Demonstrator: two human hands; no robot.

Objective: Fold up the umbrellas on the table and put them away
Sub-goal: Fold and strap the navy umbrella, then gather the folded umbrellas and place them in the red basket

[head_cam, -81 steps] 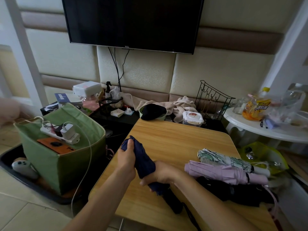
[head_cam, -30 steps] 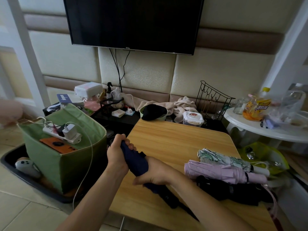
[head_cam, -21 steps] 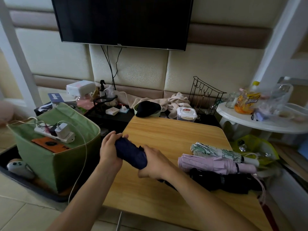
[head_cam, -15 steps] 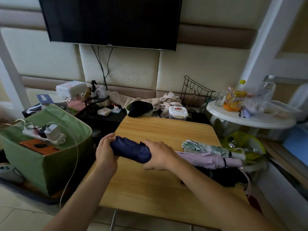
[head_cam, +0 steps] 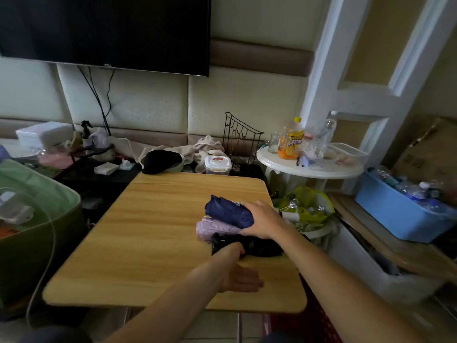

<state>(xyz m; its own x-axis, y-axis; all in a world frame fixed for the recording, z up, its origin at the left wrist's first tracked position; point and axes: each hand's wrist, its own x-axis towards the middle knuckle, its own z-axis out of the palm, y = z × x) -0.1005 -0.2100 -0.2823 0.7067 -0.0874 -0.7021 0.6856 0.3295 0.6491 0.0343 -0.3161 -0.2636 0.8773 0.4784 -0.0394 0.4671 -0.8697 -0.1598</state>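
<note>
**Navy umbrella set on the pile**

My right hand (head_cam: 263, 220) grips the folded navy umbrella (head_cam: 228, 211) at the right side of the wooden table (head_cam: 153, 233), on top of the pink umbrella (head_cam: 215, 227) and beside the black umbrella (head_cam: 257, 246). My left hand (head_cam: 241, 278) lies flat on the table's near edge, fingers relaxed, holding nothing.

The navy umbrella (head_cam: 228, 211) now lies on the pink umbrella (head_cam: 215, 227); the left hand (head_cam: 238, 278) has let go
</note>
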